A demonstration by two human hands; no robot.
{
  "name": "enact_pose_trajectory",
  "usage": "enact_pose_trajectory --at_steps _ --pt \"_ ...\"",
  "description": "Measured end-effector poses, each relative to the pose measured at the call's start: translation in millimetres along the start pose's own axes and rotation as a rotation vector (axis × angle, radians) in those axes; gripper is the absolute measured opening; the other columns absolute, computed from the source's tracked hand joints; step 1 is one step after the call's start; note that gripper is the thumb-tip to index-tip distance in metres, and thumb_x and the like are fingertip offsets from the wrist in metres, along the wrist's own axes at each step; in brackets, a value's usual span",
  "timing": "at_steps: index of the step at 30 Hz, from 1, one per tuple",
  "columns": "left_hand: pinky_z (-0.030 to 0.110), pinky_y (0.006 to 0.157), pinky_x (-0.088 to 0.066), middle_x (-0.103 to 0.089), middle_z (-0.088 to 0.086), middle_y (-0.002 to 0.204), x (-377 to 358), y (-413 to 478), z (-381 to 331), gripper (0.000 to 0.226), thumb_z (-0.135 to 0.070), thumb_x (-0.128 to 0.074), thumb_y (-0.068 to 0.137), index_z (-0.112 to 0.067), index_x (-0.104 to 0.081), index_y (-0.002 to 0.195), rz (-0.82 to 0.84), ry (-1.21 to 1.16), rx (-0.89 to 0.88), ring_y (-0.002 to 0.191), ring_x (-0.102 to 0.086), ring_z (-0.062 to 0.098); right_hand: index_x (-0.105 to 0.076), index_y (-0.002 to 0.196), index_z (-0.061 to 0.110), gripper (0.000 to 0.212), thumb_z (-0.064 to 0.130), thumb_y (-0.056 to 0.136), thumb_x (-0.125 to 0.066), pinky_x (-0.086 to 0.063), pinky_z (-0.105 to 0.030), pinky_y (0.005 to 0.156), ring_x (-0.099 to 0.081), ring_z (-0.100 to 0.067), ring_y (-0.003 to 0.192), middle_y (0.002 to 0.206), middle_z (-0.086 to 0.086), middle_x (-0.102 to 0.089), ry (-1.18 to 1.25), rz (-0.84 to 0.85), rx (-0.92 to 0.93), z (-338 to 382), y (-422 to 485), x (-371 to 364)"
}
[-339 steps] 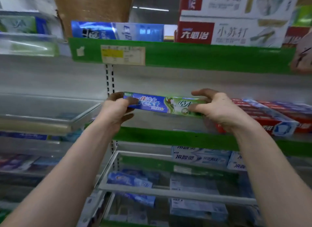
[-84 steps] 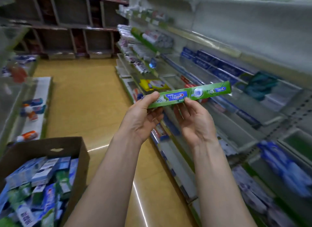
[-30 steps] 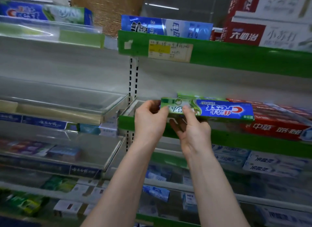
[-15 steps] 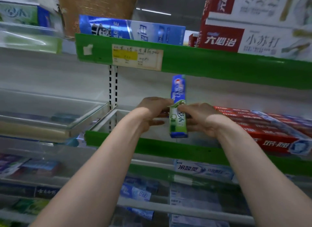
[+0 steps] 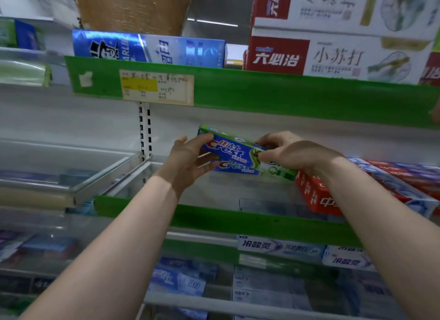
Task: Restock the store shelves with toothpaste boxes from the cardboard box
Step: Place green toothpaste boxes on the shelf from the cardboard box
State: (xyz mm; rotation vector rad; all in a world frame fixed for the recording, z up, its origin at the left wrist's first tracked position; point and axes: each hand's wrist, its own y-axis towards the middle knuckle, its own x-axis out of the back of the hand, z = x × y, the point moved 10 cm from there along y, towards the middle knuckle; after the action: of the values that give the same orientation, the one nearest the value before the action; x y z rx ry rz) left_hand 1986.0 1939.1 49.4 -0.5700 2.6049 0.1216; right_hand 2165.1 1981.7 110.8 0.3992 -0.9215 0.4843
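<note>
While the toothpaste box (image 5: 228,149) stood on end half a second ago, it is now turned lengthwise, slightly tilted, just above a second Crest box (image 5: 240,169) lying on the shelf (image 5: 238,221). The left hand (image 5: 188,162) grips its left end and the right hand (image 5: 292,153) pinches its right end, so I judge it is nearly placed.

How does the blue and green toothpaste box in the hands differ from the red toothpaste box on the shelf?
The blue and green toothpaste box is blue with a green end; the red toothpaste box is red with white characters. The left hand and right hand hold the blue one; the red one lies free on the green-edged shelf. Both are long narrow cartons.
</note>
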Motion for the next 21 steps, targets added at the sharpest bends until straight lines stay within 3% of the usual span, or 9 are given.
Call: enact_pose_trajectory --at_steps 2,6,9,14,16,18,21 --pt "0.033 0.063 -0.055 -0.063 0.012 0.101 -0.1 -2.6 -13.5 0.055 -0.014 -0.069 0.084 -0.017 -0.038 0.13 -0.003 0.191 -0.095 0.087 -0.063 0.021 -0.055 0.129 0.019 0.034 0.02 0.095 -0.055 -0.045 -0.029 0.083 -0.057 -0.016 0.101 0.115 0.001 -0.06 -0.053 -0.005 0.026 1.1 2.9 5.2" --pt "0.037 0.078 -0.053 -0.059 0.001 0.11 -17.1 -11.6 -41.6 0.055 -0.02 -0.068 0.087 -0.017 -0.042 0.136 0.015 0.688 -0.315 0.09 -0.057 0.014 -0.052 0.132 0.025 0.036 0.021 0.096 -0.053 -0.041 -0.025 0.076 -0.055 -0.012 0.095 0.115 0.004 -0.058 -0.101 -0.022 0.056 1.5 9.4 17.7" --pt "0.032 0.073 -0.052 -0.058 0.002 0.103 -22.2 -11.0 -53.0 0.06 -0.022 -0.069 0.087 -0.019 -0.04 0.139 0.016 0.823 -0.392 0.085 -0.057 0.012 -0.051 0.133 0.026 0.038 0.021 0.095 -0.054 -0.043 -0.023 0.074 -0.056 -0.012 0.099 0.118 0.004 -0.059 -0.094 0.006 0.065 -0.5 12.3 16.5" --pt "0.018 0.059 -0.042 -0.061 0.008 0.107 -15.2 -1.0 -32.7 0.052 -0.02 -0.078 0.076 -0.007 -0.058 0.122 0.042 1.078 -0.29 0.083 -0.054 0.014 -0.055 0.128 0.028 0.036 0.023 0.093 -0.058 -0.044 -0.018 0.063 -0.057 0.0 0.083 0.106 0.008 -0.061 -0.207 0.082 0.057 -13.9 14.3 -2.6" --pt "0.018 0.056 -0.041 -0.061 0.009 0.106 -10.2 2.9 -20.3 0.048 -0.019 -0.079 0.075 -0.005 -0.06 0.117 0.029 1.107 -0.251 0.08 -0.053 0.014 -0.056 0.128 0.027 0.036 0.024 0.092 -0.058 -0.045 -0.02 0.068 -0.058 -0.004 0.084 0.107 0.007 -0.062 -0.254 0.087 0.054 -20.5 16.8 -9.0" --pt "0.022 0.061 -0.043 -0.058 0.008 0.105 -8.4 8.3 -11.0 0.046 -0.019 -0.079 0.077 -0.006 -0.059 0.116 0.009 1.146 -0.23 0.082 -0.054 0.015 -0.055 0.13 0.024 0.038 0.023 0.092 -0.058 -0.042 -0.021 0.079 -0.057 -0.009 0.093 0.118 0.004 -0.062 -0.307 0.079 0.05 -27.2 20.4 -12.4" --pt "0.026 0.075 -0.043 -0.059 0.007 0.104 -11.0 16.2 -4.8 0.038 -0.021 -0.075 0.081 -0.008 -0.058 0.112 -0.006 1.201 -0.224 0.089 -0.055 0.018 -0.055 0.129 0.021 0.038 0.022 0.091 -0.059 -0.042 -0.023 0.084 -0.056 -0.013 0.101 0.127 0.002 -0.06 -0.359 0.07 0.039 -36.4 24.9 -14.0"
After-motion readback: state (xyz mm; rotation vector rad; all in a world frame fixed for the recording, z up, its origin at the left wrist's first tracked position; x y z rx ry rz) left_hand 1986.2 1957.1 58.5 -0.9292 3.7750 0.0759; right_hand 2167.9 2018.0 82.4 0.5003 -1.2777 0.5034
